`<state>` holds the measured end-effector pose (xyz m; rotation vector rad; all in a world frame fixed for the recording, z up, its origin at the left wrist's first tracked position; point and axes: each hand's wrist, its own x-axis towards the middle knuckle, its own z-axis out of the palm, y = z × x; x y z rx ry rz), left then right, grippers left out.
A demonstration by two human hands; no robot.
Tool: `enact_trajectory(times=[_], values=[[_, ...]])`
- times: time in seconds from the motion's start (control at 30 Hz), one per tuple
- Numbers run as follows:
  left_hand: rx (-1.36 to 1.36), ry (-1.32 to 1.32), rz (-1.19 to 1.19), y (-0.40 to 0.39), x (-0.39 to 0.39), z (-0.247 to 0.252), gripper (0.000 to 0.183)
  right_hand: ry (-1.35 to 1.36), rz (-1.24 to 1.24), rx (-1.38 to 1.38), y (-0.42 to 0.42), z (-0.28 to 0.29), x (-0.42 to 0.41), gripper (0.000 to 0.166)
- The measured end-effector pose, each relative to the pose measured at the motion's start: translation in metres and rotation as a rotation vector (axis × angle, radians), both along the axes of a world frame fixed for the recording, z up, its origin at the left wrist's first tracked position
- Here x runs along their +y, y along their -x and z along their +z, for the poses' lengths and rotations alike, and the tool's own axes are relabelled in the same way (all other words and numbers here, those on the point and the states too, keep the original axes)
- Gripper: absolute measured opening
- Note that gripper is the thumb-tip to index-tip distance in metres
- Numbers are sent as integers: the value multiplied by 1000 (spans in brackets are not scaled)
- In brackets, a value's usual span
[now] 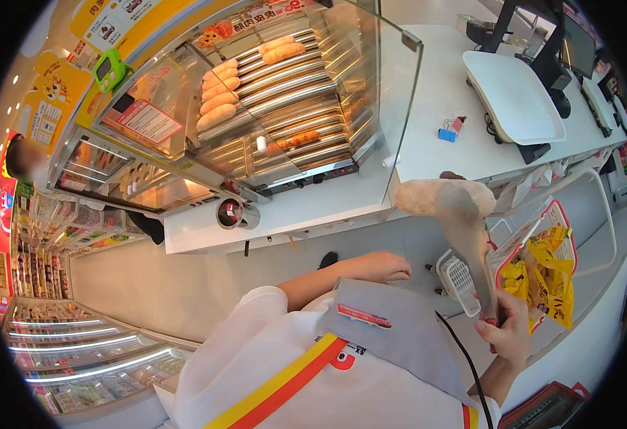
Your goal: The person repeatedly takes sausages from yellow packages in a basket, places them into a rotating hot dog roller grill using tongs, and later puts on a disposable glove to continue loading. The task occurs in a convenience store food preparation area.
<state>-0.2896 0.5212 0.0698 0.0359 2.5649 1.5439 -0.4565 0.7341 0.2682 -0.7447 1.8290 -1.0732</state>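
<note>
My right hand grips the handle end of metal tongs. Between the tongs' broad ends is a pale, plump sausage, lifted in front of the white counter. My left hand hovers before my apron with its fingers curled; its palm is hidden, and nothing shows in it. Ahead stands a glass-sided roller grill. Several pale sausages lie at the left of its rollers, two more at the back, and browned ones near the front.
A glass pane juts out at the grill's right. A steel container stands on the counter's front. Farther right are binder clips and a white tray. Yellow bags fill a red-rimmed basket. A person is at far left.
</note>
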Motion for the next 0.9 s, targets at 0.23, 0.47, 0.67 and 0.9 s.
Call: enact_trajectory(times=[0.23, 0.47, 0.67, 0.9], values=[[-30, 79, 329, -126, -64, -11, 22, 277, 47, 982, -105, -6, -207, 31], [-56, 182, 420, -216, -139, -8, 21, -46, 141, 1507, -119, -18, -363, 30], [10, 164, 269, -216, -161, -16, 20, -140, 134, 1391, -152, 2, -325, 34], [-181, 53, -95, -140, -117, -10, 22, -19, -59, 577, -157, -24, -123, 39]])
